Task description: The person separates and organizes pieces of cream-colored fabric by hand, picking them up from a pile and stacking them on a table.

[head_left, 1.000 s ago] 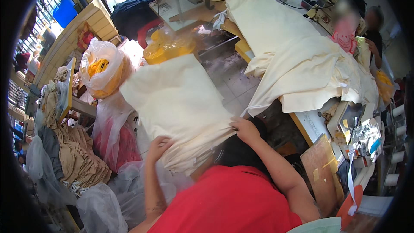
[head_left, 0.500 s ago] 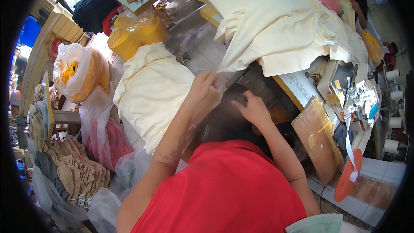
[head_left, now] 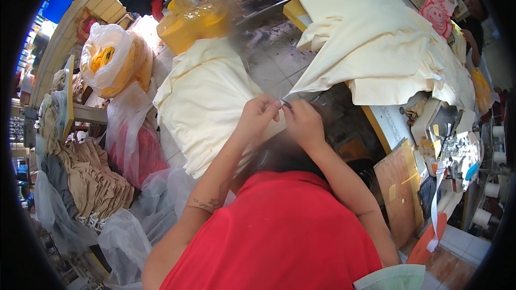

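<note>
Two hands raised together over the cream fabric stack [head_left: 207, 102]: left hand [head_left: 257, 115] and right hand [head_left: 303, 122] fingertips pinched on one small dark item [head_left: 286, 104], too tiny to identify, just beside the draped cream cloth [head_left: 371, 32]

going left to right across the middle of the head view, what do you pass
stack of folded tan garments → clear plastic bag of red cloth → pile of cream fabric → left hand → right hand → brown wooden board → white sewing machine
</note>
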{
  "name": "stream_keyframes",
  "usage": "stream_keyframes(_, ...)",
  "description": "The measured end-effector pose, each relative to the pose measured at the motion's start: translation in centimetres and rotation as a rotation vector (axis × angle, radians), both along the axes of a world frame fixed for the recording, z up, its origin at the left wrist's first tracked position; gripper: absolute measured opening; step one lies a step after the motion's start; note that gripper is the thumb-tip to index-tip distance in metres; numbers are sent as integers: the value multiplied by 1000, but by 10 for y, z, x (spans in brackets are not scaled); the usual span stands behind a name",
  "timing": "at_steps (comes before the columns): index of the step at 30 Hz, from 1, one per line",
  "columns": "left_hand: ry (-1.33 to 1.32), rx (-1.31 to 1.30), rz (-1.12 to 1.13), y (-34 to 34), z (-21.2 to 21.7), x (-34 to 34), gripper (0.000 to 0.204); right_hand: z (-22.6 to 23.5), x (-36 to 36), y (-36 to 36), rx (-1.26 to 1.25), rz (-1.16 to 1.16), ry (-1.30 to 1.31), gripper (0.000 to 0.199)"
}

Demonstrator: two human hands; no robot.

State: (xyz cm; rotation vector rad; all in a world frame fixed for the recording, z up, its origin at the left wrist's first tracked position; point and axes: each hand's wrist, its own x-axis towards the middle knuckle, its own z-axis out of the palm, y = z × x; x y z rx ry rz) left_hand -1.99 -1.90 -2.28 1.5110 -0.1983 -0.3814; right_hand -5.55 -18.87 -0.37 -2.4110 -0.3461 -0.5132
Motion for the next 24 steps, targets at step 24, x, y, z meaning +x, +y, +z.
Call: stream_keyframes(24,481,-490,-107,-83,19,71,36,88,-101,-85,144,-295,100,20)
